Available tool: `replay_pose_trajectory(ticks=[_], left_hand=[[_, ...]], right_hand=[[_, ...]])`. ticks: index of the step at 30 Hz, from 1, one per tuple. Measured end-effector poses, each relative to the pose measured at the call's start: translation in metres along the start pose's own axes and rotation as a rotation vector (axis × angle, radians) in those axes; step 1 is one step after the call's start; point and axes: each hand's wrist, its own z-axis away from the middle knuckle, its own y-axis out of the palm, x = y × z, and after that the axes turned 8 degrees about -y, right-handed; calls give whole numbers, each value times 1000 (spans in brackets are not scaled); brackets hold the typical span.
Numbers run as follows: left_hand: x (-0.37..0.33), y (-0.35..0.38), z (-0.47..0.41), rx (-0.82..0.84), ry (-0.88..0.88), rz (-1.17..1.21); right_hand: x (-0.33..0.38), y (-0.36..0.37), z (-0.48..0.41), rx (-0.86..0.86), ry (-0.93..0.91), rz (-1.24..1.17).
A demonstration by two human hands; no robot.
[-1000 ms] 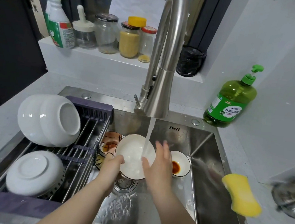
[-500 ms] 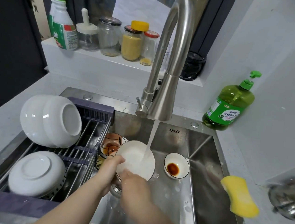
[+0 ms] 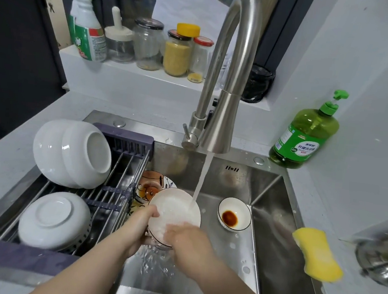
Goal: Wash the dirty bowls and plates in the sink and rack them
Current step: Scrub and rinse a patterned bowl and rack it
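A person's left hand [image 3: 142, 224] grips the rim of a white bowl [image 3: 178, 207], thumb hooked over the edge, holding it tilted above the floor of the steel sink [image 3: 275, 224] under water running from the faucet [image 3: 225, 102]. The right hand [image 3: 187, 237] lies against the bowl's near inner side (its fingers are blurred, so whether they press flat or curl round the rim cannot be told). A small dish [image 3: 234, 214] stained with brown sauce sits just right of the bowl; a patterned bowl [image 3: 149, 185] lies behind it. Two nested white bowls [image 3: 75, 153] and an upturned white bowl [image 3: 53, 219] rest on the rack [image 3: 121, 164] at left. A yellow sponge [image 3: 317, 256] and a green soap bottle [image 3: 305, 135] sit on the tabletop [image 3: 359, 208].
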Motion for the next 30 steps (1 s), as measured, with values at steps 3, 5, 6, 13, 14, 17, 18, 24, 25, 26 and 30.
replay_pose_trajectory(ticks=[3, 5, 6, 13, 14, 17, 18, 24, 25, 26, 30], left_hand=[[1, 5, 1, -14, -23, -4], [0, 9, 5, -21, -34, -9], [0, 10, 4, -22, -32, -17], [-5, 5, 5, -196, 196, -90], [-8, 6, 8, -252, 318, -157], [-9, 0, 17, -369, 677, -416], [-7, -7, 17, -408, 740, -475], [-1, -35, 18, -482, 1300, -916], [0, -37, 16, -461, 1383, -957], [-1, -41, 17, -433, 1434, -984], [1, -60, 16, -380, 1488, -1085]], right_hand=[[-2, -1, -5, -19, 84, 62], [4, 1, -9, -26, 51, 45], [6, 3, -10, -37, 21, 2], [5, 15, -5, -192, -46, -183], [7, 17, -4, -237, -24, -274], [11, 19, -9, -397, 98, -615], [10, 16, -12, -447, 185, -736], [0, -1, -38, -538, 311, -1087], [0, -1, -42, -540, 284, -1015], [3, -3, -45, -545, 286, -942], [11, -8, -46, -503, 317, -1014]])
